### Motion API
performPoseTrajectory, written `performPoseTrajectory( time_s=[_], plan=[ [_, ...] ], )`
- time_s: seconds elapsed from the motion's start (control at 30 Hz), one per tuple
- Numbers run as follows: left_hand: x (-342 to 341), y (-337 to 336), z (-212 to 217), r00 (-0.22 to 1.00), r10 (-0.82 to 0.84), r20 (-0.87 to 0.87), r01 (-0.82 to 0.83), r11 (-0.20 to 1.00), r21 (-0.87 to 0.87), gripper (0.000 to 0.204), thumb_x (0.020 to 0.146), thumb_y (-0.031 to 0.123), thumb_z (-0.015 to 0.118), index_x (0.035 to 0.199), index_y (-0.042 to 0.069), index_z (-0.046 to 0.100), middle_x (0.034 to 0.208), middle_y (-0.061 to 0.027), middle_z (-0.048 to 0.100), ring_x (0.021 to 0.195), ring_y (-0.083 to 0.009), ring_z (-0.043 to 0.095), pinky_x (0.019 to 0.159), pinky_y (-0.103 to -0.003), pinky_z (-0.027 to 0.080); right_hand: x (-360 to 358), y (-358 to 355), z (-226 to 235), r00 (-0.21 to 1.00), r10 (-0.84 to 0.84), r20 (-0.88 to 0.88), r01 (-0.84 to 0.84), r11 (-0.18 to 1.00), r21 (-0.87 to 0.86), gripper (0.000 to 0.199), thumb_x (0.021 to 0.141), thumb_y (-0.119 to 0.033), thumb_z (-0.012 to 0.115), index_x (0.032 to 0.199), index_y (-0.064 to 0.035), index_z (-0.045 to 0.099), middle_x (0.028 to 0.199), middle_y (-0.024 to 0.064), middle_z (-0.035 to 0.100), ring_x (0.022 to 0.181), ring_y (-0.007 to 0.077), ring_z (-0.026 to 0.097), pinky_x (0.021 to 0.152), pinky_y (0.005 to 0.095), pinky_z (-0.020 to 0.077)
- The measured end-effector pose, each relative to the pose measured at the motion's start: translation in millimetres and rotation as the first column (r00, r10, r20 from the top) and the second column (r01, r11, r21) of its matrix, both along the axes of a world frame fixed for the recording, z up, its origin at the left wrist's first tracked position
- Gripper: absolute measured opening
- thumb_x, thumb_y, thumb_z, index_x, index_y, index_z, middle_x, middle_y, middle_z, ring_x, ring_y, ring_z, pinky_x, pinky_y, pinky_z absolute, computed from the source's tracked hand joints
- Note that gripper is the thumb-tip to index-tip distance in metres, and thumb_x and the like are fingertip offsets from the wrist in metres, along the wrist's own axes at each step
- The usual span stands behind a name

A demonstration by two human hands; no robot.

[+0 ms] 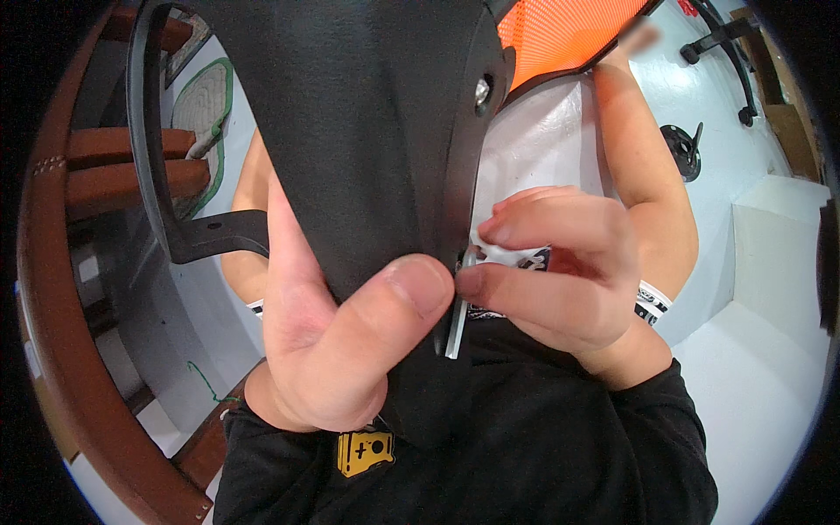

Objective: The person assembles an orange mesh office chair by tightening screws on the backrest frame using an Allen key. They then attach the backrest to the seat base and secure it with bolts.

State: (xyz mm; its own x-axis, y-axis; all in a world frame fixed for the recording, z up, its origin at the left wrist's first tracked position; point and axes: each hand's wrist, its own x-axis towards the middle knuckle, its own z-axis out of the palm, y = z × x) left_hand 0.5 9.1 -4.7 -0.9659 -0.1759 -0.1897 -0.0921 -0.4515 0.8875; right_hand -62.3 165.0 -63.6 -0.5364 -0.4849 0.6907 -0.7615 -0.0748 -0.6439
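Filling the upper middle of the view, a black chair part (367,131) with a smooth matte face and a curved armrest (162,175) rises from the lap, an orange mesh panel (560,35) behind it. Left hand (324,350) presses its thumb on the part's lower edge, grip clenched around it. Right hand (560,271) pinches a small silvery tool (457,324) at that edge, beside a metal bolt (482,89).

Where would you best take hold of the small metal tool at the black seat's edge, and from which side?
Grip the metal tool by its free lower end, coming from the right. Its upper end sits tucked against the edge of the black seat, and the left hand thumb blocks the left; the right hand fingers already pinch there.
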Motion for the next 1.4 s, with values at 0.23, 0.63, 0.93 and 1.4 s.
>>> performPoseTrajectory(
  time_s=[0.23, 0.63, 0.93, 1.4],
  plan=[
    [1, 3, -1, 0.997, 0.072, 0.014, -0.071, 0.994, -0.084, 0.075, 0.074, 0.01, 0.056, 0.14, -0.002, 0.022, 0.131, -0.019, 0.043, 0.117, -0.0272, 0.046, 0.098, -0.036, 0.037, 0, 4, 3, 0.999, 0.032, 0.014, -0.032, 0.999, -0.016, 0.029, 0.064, -0.001, 0.079, 0.086, -0.0116, 0.064, 0.095, 0.0079, 0.059, 0.078, 0.0215, 0.058, 0.066, 0.0326, 0.0477],
    [-2, 13, -3, 0.981, 0.192, 0.036, -0.181, 0.963, -0.198, 0.074, 0.072, 0.031, 0.063, 0.132, -0.001, 0.035, 0.115, -0.0208, 0.055, 0.097, -0.03, 0.06, 0.084, -0.039, 0.051, 0, -1, -5, 0.983, 0.178, -0.047, -0.184, 0.965, -0.189, 0.017, 0.078, -0.008, 0.06, 0.093, -0.0025, 0.068, 0.097, 0.0097, 0.063, 0.089, 0.0227, 0.061, 0.077, 0.0327, 0.048],
    [0, 10, -5, 0.98, 0.195, 0.045, -0.181, 0.959, -0.217, 0.075, 0.072, 0.031, 0.063, 0.133, -0.001, 0.035, 0.116, -0.0217, 0.054, 0.098, -0.0294, 0.06, 0.084, -0.038, 0.051, 1, 2, -4, 0.976, 0.218, -0.022, -0.219, 0.962, -0.163, 0.018, 0.08, -0.009, 0.058, 0.093, -0.0017, 0.068, 0.095, 0.0097, 0.063, 0.087, 0.0234, 0.062, 0.077, 0.0338, 0.0487],
    [-2, 14, -2, 0.977, 0.206, 0.05, -0.189, 0.954, -0.232, 0.074, 0.073, 0.031, 0.061, 0.134, -0.001, 0.035, 0.12, -0.0215, 0.054, 0.102, -0.0312, 0.06, 0.086, -0.038, 0.051, 5, 4, 19, 0.983, 0.131, 0.126, -0.134, 0.991, 0.009, 0.022, 0.07, -0.001, 0.075, 0.089, -0.0074, 0.065, 0.084, 0.006, 0.059, 0.081, 0.0234, 0.063, 0.07, 0.0344, 0.0461]
  ],
)
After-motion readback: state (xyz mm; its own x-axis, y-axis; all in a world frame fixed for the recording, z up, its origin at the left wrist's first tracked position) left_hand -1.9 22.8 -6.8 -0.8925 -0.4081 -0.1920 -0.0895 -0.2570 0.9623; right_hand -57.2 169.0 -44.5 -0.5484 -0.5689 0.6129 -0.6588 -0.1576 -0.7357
